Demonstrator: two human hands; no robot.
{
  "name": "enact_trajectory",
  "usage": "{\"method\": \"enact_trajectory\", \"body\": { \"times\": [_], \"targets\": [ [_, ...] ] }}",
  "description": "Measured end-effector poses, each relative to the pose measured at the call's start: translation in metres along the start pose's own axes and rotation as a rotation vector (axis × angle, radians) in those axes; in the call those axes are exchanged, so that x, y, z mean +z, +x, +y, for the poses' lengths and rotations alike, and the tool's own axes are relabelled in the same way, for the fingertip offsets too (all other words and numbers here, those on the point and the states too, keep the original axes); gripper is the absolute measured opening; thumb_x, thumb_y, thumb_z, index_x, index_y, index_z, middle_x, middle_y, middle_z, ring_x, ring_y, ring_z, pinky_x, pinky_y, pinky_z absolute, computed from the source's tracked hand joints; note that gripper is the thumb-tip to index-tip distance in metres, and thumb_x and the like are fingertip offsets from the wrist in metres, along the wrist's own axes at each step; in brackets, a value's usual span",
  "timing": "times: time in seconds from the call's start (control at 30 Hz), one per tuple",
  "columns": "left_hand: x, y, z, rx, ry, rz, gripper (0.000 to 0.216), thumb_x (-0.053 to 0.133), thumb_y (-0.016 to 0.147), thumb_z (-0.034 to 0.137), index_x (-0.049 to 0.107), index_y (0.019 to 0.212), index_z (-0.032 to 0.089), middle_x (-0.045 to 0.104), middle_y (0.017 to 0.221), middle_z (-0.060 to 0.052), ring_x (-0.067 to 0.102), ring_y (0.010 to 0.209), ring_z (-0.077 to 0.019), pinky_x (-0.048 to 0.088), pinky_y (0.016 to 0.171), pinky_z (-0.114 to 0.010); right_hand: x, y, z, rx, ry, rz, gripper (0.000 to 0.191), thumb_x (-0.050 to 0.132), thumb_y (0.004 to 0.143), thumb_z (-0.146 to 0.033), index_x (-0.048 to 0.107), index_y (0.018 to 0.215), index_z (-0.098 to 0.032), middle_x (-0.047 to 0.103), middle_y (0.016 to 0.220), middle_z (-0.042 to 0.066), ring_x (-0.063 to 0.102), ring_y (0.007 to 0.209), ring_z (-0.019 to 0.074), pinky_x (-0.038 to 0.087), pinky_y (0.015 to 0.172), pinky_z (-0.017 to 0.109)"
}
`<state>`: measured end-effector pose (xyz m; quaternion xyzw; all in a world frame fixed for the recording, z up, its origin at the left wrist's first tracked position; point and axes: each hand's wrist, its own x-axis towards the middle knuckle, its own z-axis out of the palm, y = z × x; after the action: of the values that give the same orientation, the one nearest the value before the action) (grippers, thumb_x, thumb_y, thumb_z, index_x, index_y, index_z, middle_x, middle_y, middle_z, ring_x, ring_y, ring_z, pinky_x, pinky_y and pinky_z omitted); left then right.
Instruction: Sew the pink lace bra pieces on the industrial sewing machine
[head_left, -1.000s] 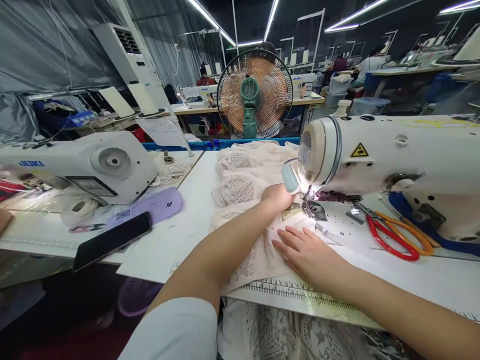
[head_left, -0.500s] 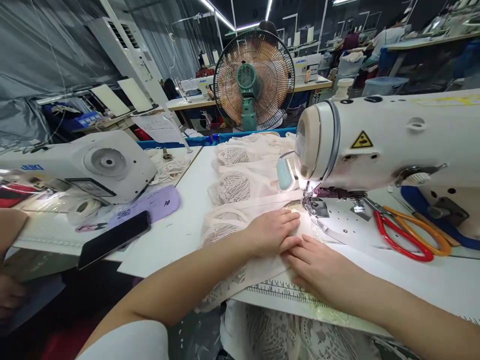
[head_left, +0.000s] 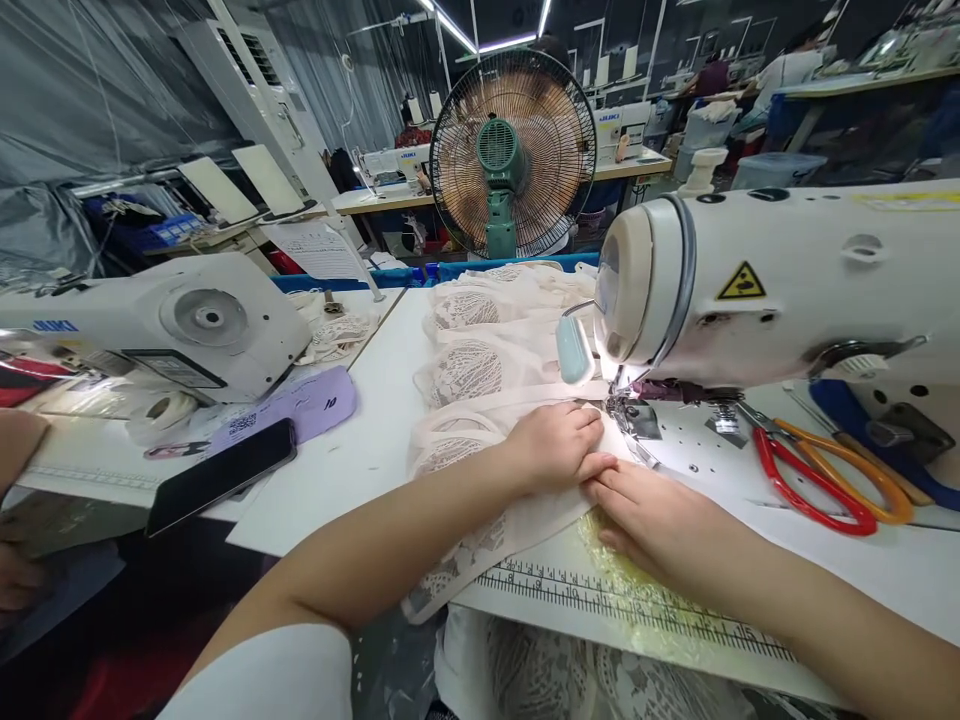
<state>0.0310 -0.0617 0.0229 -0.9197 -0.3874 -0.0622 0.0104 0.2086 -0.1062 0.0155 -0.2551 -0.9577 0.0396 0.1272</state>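
Observation:
My left hand point(head_left: 559, 443) lies curled on a pale pink lace garment point(head_left: 480, 385) on the white table, pinching its edge just in front of the presser foot point(head_left: 628, 408) of a white sewing machine point(head_left: 787, 285). Fingertip to fingertip with it, my right hand point(head_left: 652, 520) presses the same fabric edge flat. A printed ruler strip point(head_left: 600, 600) runs along the table's front edge below both hands.
Red and orange scissors point(head_left: 817, 480) lie on the machine bed to the right. A black phone point(head_left: 221, 478) and a purple card point(head_left: 300, 405) sit left, beside a second white machine point(head_left: 161, 325). A green standing fan point(head_left: 514, 150) faces me. Other people work at far tables.
My left hand drew back from beside the needle toward me and met my right hand at the fabric edge. The view shifted slightly.

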Motion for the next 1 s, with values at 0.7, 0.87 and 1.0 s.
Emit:
{"method": "enact_trajectory", "body": {
  "times": [0.7, 0.87, 1.0],
  "targets": [
    [-0.002, 0.005, 0.001, -0.007, 0.013, -0.008, 0.046, 0.037, 0.091, 0.046, 0.06, 0.113, 0.013, 0.057, 0.125, -0.009, 0.052, 0.104, -0.025, 0.043, 0.088, -0.039, -0.006, -0.001, 0.003, 0.025, 0.036, -0.047, 0.025, 0.054, 0.079, -0.017, 0.057, 0.103, -0.013, 0.063, 0.092, 0.01, 0.059, 0.086, 0.0248, 0.051, 0.073, 0.039],
    [-0.001, 0.003, 0.001, 0.007, 0.019, -0.019, 0.049, 0.036, 0.09, 0.049, 0.059, 0.112, 0.011, 0.059, 0.117, -0.011, 0.053, 0.1, -0.0255, 0.045, 0.084, -0.039, -0.011, -0.008, 0.004, 0.025, -0.03, 0.018, 0.021, 0.054, 0.08, -0.019, 0.058, 0.1, -0.013, 0.064, 0.092, 0.01, 0.061, 0.084, 0.025, 0.051, 0.069, 0.038],
    [0.0, 0.003, 0.0, 0.019, 0.049, -0.012, 0.05, 0.035, 0.091, 0.05, 0.059, 0.111, 0.011, 0.059, 0.114, -0.012, 0.053, 0.099, -0.0254, 0.045, 0.08, -0.039, -0.021, -0.013, 0.009, 0.107, -0.084, -0.019, 0.008, 0.051, 0.083, -0.023, 0.056, 0.078, -0.02, 0.058, 0.067, 0.002, 0.057, 0.059, 0.0199, 0.041, 0.052, 0.032]
  ]
}}
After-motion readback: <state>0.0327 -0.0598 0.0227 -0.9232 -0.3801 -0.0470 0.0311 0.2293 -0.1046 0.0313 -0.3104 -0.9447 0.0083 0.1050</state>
